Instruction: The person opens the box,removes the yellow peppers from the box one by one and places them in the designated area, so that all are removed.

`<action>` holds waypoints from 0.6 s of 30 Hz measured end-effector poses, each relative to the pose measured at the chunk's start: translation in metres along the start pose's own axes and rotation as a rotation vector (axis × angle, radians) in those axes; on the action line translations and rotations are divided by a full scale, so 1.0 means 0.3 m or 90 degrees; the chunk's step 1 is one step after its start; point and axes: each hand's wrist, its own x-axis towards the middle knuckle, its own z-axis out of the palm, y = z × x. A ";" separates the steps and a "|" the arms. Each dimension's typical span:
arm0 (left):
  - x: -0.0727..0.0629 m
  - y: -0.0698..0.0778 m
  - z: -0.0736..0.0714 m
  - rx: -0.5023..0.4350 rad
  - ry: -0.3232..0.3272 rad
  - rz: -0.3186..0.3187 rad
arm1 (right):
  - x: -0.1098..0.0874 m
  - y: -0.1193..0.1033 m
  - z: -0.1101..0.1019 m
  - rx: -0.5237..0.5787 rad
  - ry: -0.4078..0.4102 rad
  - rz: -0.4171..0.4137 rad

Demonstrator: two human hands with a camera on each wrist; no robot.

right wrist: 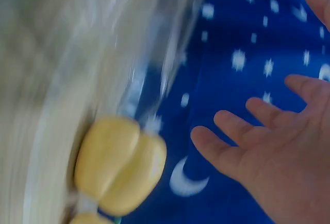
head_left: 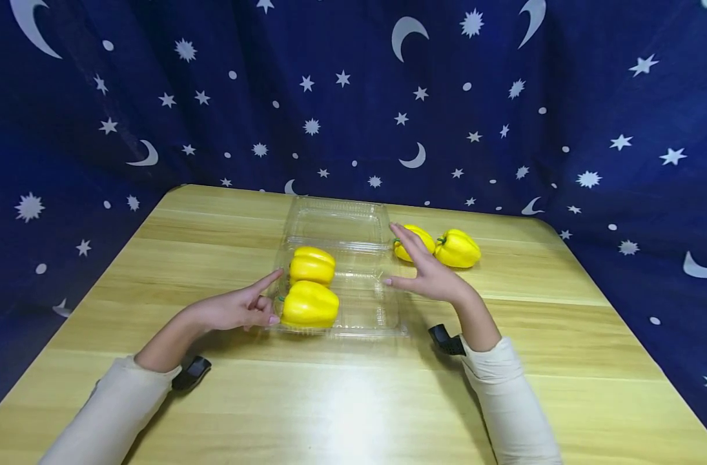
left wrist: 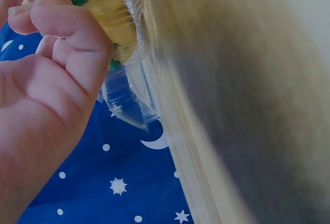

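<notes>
A clear plastic clamshell container stands with its lid folded back. In its left half lie two yellow bell peppers, a rear one and a front one. My left hand is at the container's left edge, index finger stretched along the rim and thumb near the front pepper; the other fingers are bent. Whether it presses the rim is unclear. My right hand hovers by the container's right edge with spread fingers, holding nothing. The right wrist view shows that hand apart from a yellow pepper.
Two more yellow peppers, one partly behind my right hand and one beside it, lie right of the container. A wooden table carries everything. A dark blue star-and-moon curtain hangs behind the table and along both its sides.
</notes>
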 end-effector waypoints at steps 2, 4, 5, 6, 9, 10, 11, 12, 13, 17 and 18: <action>0.001 0.000 0.001 -0.003 0.001 0.000 | 0.004 -0.032 0.031 -0.007 -0.021 -0.011; 0.002 0.000 0.002 -0.006 0.000 0.001 | 0.004 -0.060 0.059 -0.015 -0.042 -0.014; 0.003 0.000 0.002 -0.007 0.000 0.001 | 0.004 -0.074 0.072 -0.019 -0.051 -0.017; 0.003 0.001 0.002 -0.009 0.000 0.001 | 0.003 -0.087 0.085 -0.024 -0.059 -0.019; 0.003 0.002 0.002 -0.014 -0.003 0.002 | 0.001 -0.123 0.120 -0.031 -0.078 -0.021; 0.003 0.003 0.002 -0.014 -0.003 0.002 | 0.001 -0.133 0.132 -0.033 -0.081 -0.023; 0.003 0.003 0.002 -0.015 -0.004 0.003 | 0.001 -0.144 0.144 -0.033 -0.081 -0.023; 0.003 0.003 0.002 -0.013 -0.003 0.002 | 0.002 -0.153 0.156 -0.031 -0.081 -0.020; 0.002 0.004 0.001 -0.010 -0.003 0.002 | 0.004 -0.163 0.168 -0.030 -0.080 -0.018; 0.001 0.003 0.000 -0.001 0.000 -0.003 | 0.020 -0.192 0.215 -0.025 -0.090 -0.006; 0.001 0.003 0.000 0.002 0.001 -0.004 | 0.026 -0.197 0.225 -0.025 -0.093 -0.006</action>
